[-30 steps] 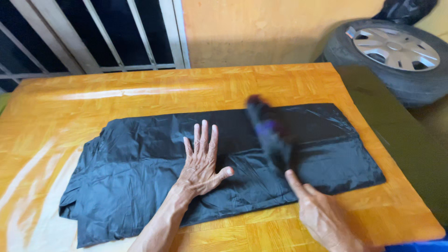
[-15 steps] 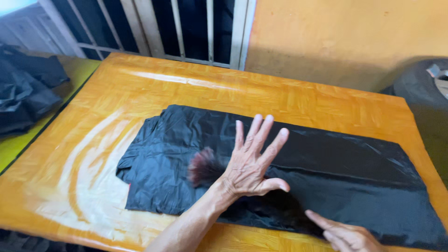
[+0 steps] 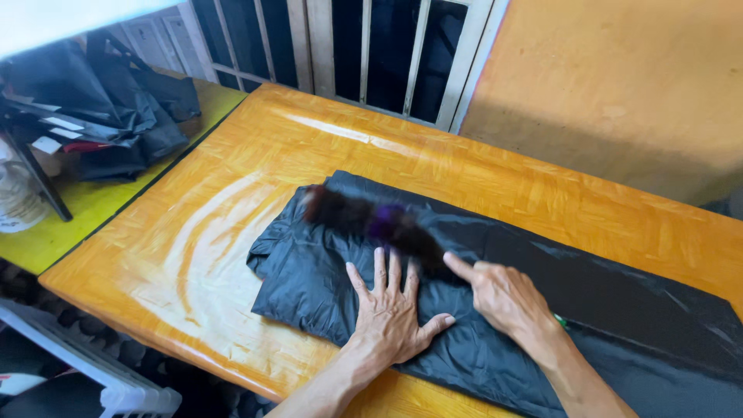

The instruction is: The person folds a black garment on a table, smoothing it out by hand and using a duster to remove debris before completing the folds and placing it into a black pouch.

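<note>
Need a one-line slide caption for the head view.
Left hand flat on folded black plastic sheet on orange table; right hand sweeps a blurred dark brush.

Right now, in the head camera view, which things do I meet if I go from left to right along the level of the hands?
Bare orange table top → folded edge of the black plastic sheet → left hand pressed flat on it → right hand holding a blurred dark brush → flat stretch of the sheet.

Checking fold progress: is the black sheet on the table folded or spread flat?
Partly folded: the black sheet's left end is doubled into layers, the rest lies flat. Left hand presses it; right hand holds a blurred dark brush.
</note>
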